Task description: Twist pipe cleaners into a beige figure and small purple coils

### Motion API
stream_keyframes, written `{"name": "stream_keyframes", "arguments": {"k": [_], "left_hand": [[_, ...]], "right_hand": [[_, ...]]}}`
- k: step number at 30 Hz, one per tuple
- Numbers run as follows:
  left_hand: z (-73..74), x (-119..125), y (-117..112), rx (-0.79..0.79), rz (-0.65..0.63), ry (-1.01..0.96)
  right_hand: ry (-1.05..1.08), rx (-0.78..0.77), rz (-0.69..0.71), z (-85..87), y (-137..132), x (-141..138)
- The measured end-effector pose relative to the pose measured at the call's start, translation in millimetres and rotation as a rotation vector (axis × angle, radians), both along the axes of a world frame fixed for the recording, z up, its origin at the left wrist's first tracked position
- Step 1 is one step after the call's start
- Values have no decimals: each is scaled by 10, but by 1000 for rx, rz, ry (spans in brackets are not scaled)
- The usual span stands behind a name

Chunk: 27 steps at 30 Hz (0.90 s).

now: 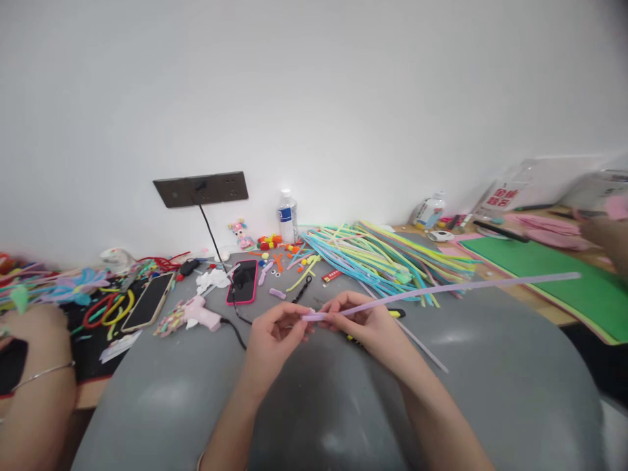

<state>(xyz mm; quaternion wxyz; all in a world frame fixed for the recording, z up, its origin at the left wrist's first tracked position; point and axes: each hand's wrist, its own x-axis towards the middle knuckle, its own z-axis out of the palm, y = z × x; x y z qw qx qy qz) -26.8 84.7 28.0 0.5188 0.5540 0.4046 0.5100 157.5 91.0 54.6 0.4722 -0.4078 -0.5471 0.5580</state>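
The left hand (pixel 267 343) and right hand (pixel 370 322) fingers pinch the lilac stem (pixel 456 286), likely light, bendable, best held near its end.

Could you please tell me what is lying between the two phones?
In the head view, crumpled white pieces and, nearer the camera, a pale pink glue gun lie between the beige-edged phone and the pink-edged phone.

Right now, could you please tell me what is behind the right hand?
A pale stem and yellow-and-black pieces partly show; the right hand covers the rest.
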Motion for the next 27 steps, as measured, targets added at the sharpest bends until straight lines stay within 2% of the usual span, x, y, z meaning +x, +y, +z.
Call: {"name": "stream_keyframes", "arguments": {"k": [6, 10, 16, 22, 27], "left_hand": [[-10, -10, -16, -7, -18, -5], [3, 1, -12, -47, 15, -14], [-11, 57, -32, -42, 163, -108], [-26, 116, -104, 21, 279, -122], [-18, 143, -173, 117, 363, -84]], "right_hand": [[-12, 5, -43, -38, 9, 3], [8, 16, -68, -56, -2, 3], [56, 9, -136, -58, -37, -26], [80, 20, -143, -106, -80, -67], [-1, 76, -153, -97, -111, -79]]}}
